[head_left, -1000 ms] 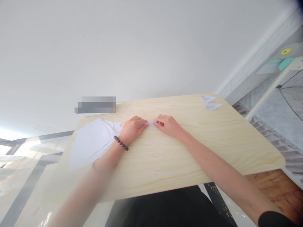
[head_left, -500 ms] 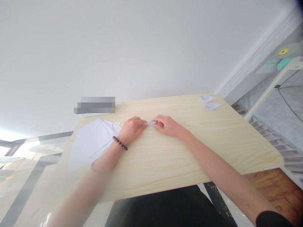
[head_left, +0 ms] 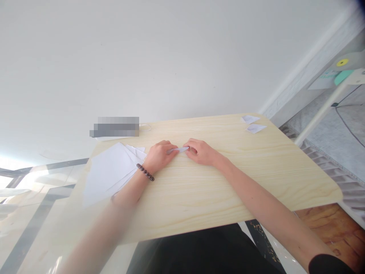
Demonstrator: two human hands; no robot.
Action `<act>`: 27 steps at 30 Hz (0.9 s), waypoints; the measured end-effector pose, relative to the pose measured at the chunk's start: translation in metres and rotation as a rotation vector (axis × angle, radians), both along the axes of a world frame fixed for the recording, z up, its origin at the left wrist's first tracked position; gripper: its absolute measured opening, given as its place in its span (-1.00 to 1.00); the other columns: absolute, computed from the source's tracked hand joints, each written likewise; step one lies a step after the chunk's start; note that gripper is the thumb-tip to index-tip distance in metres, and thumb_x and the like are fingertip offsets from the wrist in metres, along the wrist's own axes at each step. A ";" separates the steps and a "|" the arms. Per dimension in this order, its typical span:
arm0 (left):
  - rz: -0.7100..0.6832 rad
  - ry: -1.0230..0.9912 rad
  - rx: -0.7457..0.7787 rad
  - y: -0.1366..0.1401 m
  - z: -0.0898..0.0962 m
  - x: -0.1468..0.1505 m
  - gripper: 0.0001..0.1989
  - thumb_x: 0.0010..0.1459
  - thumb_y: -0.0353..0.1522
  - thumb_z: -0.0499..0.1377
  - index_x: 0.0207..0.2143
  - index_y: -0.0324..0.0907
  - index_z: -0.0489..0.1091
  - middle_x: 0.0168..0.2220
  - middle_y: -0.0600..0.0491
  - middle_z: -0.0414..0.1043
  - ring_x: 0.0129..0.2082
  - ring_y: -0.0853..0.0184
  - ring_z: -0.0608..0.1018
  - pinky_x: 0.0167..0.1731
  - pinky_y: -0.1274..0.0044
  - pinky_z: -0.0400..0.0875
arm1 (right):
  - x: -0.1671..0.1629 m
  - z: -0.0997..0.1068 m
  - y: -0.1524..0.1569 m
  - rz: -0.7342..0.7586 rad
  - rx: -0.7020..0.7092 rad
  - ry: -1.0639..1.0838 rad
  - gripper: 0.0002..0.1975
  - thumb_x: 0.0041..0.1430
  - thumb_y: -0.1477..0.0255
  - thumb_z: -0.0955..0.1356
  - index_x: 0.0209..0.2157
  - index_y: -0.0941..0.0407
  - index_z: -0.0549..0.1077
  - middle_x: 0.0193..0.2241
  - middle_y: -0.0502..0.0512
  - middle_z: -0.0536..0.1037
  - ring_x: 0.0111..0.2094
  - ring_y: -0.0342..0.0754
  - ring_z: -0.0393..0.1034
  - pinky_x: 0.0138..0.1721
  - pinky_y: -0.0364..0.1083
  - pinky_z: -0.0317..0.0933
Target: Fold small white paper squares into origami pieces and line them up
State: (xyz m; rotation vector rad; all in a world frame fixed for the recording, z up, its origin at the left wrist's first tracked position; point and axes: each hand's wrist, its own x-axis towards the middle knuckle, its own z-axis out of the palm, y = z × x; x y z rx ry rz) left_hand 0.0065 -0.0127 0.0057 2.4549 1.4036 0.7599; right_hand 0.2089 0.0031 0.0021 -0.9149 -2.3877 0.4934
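Observation:
Between my two hands is a small folded piece of white paper (head_left: 181,150), held just above or on the tabletop; which of the two I cannot tell. My left hand (head_left: 161,155), with a dark bead bracelet at the wrist, pinches its left end between thumb and fingers. At the other end, the fingertips of my right hand (head_left: 202,152) are closed on the tip of the folded paper. Parts of the fold are hidden behind the fingers. White paper sheets (head_left: 110,171) lie fanned out beside my left forearm.
Two folded white paper pieces (head_left: 256,128) rest near the far right corner of the wooden table (head_left: 216,198). A blurred-out object (head_left: 116,128) stands at the back left, with a thin loop beside it. The wall (head_left: 176,68) rises behind the table.
Both hands keep their grip on the folded paper. The paper's visible part appears very slightly tilted compared with before; otherwise little differs.

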 end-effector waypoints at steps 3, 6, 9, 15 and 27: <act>-0.016 -0.029 0.002 0.000 -0.002 0.002 -0.80 0.09 -0.29 0.05 -0.37 -0.15 0.45 -0.42 0.06 0.39 -0.38 0.36 0.42 -0.37 0.56 0.27 | -0.004 -0.003 -0.001 -0.014 0.020 0.005 -0.81 0.16 0.39 0.20 -0.33 0.15 0.39 -0.37 0.06 0.38 -0.41 -0.17 0.26 -0.33 -0.16 0.14; -0.021 -0.041 -0.002 0.000 -0.003 0.003 -0.82 0.06 -0.31 0.07 -0.39 -0.16 0.44 -0.41 0.06 0.40 -0.36 0.36 0.41 -0.35 0.56 0.28 | -0.005 -0.004 -0.001 0.020 0.016 0.013 -0.75 0.21 0.39 0.16 -0.36 0.15 0.41 -0.35 0.07 0.38 -0.38 -0.16 0.28 -0.29 -0.16 0.15; -0.002 -0.055 -0.020 -0.001 -0.002 0.003 -0.85 0.04 -0.31 0.08 -0.41 -0.17 0.42 -0.42 0.08 0.40 -0.37 0.37 0.41 -0.36 0.57 0.28 | -0.003 -0.004 0.000 0.041 0.009 0.019 -0.76 0.21 0.40 0.16 -0.37 0.15 0.40 -0.35 0.07 0.39 -0.36 -0.16 0.29 -0.29 -0.16 0.16; 0.030 -0.090 -0.065 -0.003 0.003 0.000 -0.83 0.03 -0.30 0.08 -0.43 -0.18 0.42 -0.43 0.10 0.43 -0.44 0.41 0.43 -0.36 0.57 0.29 | 0.002 -0.001 0.001 0.027 0.024 0.006 -0.78 0.21 0.42 0.16 -0.37 0.15 0.40 -0.36 0.06 0.38 -0.38 -0.16 0.28 -0.31 -0.16 0.16; -0.028 -0.131 0.016 -0.003 0.001 0.000 -0.82 0.06 -0.34 0.07 -0.40 -0.17 0.47 -0.43 0.08 0.45 -0.48 0.45 0.44 -0.37 0.61 0.31 | -0.010 -0.007 0.001 -0.044 0.191 -0.076 -0.76 0.19 0.34 0.19 -0.35 0.13 0.43 -0.38 0.09 0.44 -0.29 -0.08 0.25 -0.21 -0.09 0.12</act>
